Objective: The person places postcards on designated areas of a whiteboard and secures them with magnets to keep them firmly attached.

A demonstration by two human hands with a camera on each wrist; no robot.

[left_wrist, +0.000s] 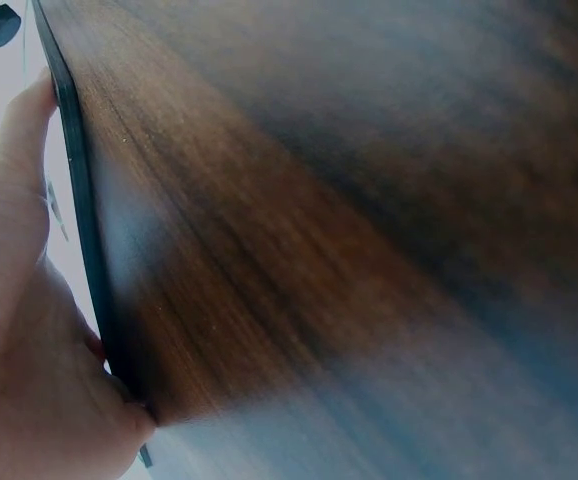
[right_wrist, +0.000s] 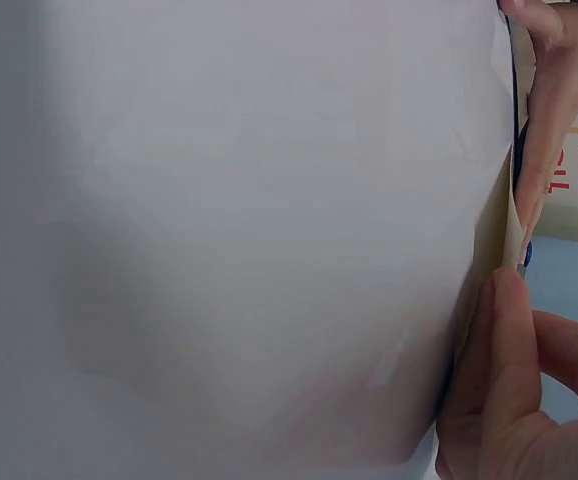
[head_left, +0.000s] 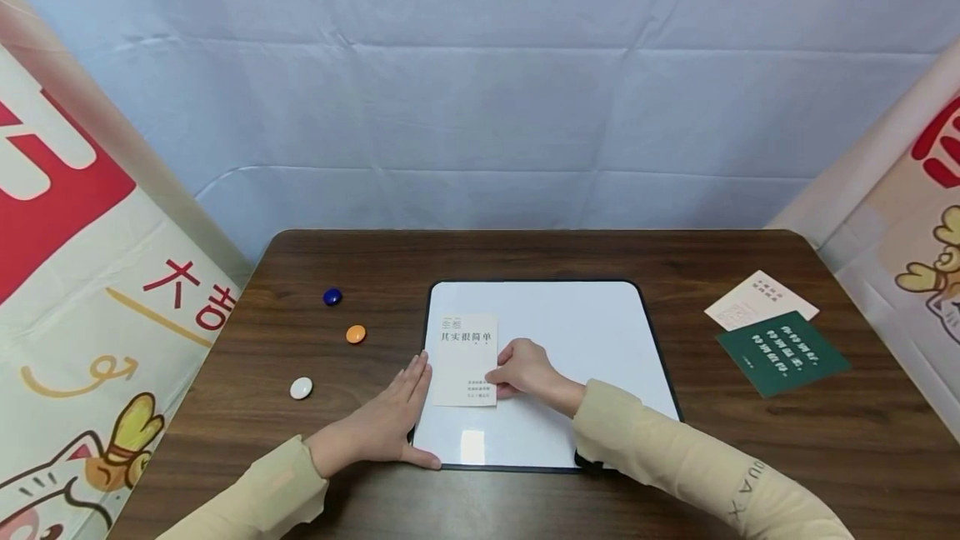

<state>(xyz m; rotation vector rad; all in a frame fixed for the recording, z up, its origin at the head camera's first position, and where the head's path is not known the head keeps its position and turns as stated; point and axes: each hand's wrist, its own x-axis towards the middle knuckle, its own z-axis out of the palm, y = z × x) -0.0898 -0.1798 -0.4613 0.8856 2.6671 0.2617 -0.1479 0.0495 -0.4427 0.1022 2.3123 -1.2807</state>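
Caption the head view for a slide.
Right hand pinches a white, rectangular printed paper card over a black-rimmed rectangular whiteboard; left hand touches the board's left edge.

The surface (head_left: 540,253) is dark brown with a streaked wood grain, its far corners rounded and its far edge straight. Around its middle lies a white board (head_left: 577,340) with a thin black rim and rounded corners, its far side roughly parallel to the surface's far edge. Between the board and the surface's left edge sit three small round pieces, well apart: a dark blue disc (head_left: 332,297) closest to the far edge, an orange disc (head_left: 356,334) next, and a white disc (head_left: 302,388) farthest from that edge. Toward the right edge, a pale card (head_left: 750,300) lies askew, partly covered by a dark green card (head_left: 783,354) with white lettering.
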